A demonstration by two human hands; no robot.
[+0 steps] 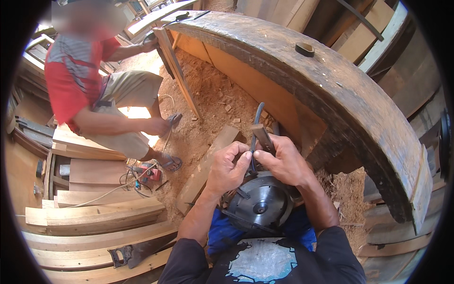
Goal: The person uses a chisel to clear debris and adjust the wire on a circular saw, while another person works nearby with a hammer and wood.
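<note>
A circular saw (pixel 259 201) rests against my lap, its round steel blade facing up. Just above it, a dark blue-grey power cord (pixel 258 116) loops up between my hands. My left hand (pixel 229 168) is closed, thumb and forefinger pinching the cord. Closed as well, my right hand (pixel 287 162) grips a tool's brown wooden handle (pixel 263 136), its thumb pressed close to the cord. The tool's other end is hidden by my fingers and the cord. Both thumbs nearly meet over the saw.
A long, curved workbench (pixel 302 52) arcs across the right, with a roll of tape (pixel 304 49) on top. At left, a co-worker (pixel 80 80) steadies an upright board (pixel 177 71). Stacked planks (pixel 99 213), a handsaw (pixel 137 252) and a red power tool (pixel 150 172) lie lower left; sawdust covers the floor.
</note>
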